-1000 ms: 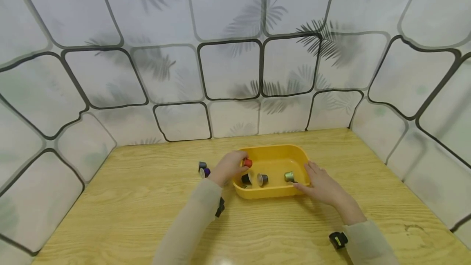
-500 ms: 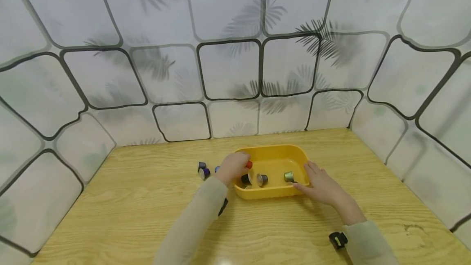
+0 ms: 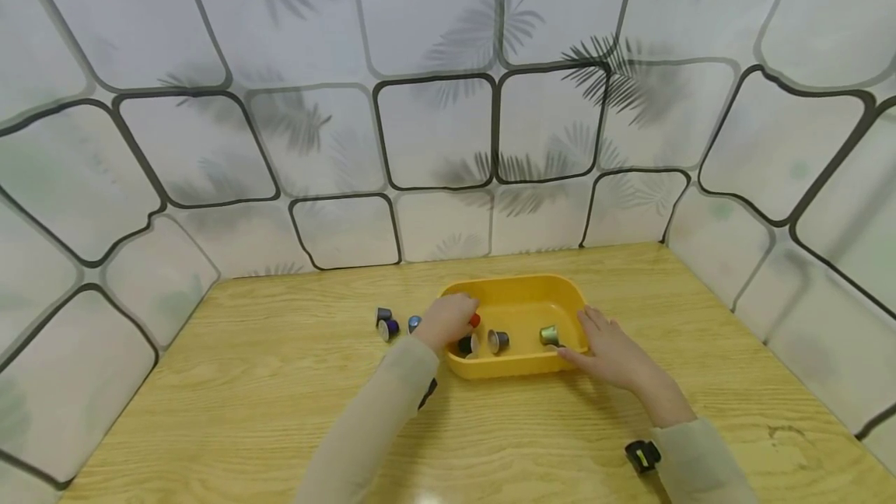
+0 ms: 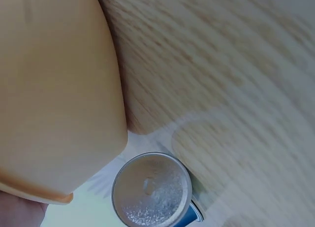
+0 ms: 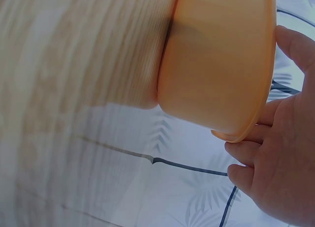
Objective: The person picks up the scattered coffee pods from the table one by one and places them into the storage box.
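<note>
A yellow plastic tray [image 3: 518, 365] holds several small coffee capsules, among them a grey one [image 3: 499, 341], a green one [image 3: 549, 335] and a black one [image 3: 468, 344]. My left hand [image 3: 448, 319] reaches over the tray's left rim and pinches a red coffee capsule [image 3: 475, 320] low inside; the fingertips are mostly hidden. At the tray's right end my right hand [image 3: 616, 351] holds the rim, thumb over the near side. In the right wrist view, fingers [image 5: 246, 153] lie at the tray's edge.
Left of the tray on the wooden table [image 3: 266, 395] lie a blue capsule [image 3: 414, 323], a purple one [image 3: 389, 329] and a grey-blue one [image 3: 383, 315]. The blue capsule's silver lid [image 4: 151, 190] is close in the left wrist view. A patterned curtain [image 3: 441, 138] stands behind.
My left hand has shifted slightly right and lowered the red capsule deeper into the tray, uncovering the blue capsule on the table. The right hand stays at the rim.
</note>
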Demonstrator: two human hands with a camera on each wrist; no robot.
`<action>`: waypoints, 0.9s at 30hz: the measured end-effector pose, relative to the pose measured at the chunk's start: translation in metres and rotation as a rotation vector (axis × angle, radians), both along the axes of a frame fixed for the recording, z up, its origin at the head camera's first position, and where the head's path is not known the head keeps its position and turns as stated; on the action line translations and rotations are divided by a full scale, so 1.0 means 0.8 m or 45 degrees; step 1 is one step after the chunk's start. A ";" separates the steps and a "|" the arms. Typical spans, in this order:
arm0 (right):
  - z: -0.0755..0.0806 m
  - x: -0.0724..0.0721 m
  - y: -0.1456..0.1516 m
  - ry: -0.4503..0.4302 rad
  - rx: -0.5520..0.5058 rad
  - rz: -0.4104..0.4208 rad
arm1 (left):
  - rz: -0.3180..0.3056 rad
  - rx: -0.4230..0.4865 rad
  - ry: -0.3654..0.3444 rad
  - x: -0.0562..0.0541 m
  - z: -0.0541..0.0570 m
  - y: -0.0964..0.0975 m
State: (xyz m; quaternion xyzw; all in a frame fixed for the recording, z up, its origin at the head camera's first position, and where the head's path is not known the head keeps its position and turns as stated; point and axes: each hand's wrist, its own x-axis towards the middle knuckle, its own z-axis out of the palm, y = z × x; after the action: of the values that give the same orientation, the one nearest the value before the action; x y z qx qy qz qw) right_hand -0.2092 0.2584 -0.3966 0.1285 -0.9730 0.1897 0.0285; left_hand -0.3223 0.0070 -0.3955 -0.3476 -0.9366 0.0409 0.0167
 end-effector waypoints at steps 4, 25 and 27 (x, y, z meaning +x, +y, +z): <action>0.001 0.000 0.000 0.001 -0.003 0.003 | 0.003 -0.018 -0.022 0.001 0.001 0.001; 0.000 -0.001 0.001 0.008 0.009 0.001 | 0.015 -0.051 -0.004 -0.002 -0.008 0.001; 0.000 0.000 0.000 0.008 0.007 0.001 | 0.020 -0.051 -0.007 -0.001 -0.008 0.001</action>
State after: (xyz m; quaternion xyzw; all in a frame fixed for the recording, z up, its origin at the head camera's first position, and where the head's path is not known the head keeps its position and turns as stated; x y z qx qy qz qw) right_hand -0.2095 0.2587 -0.3965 0.1296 -0.9734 0.1866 0.0310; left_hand -0.3234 0.0081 -0.4018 -0.3408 -0.9383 0.0588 0.0069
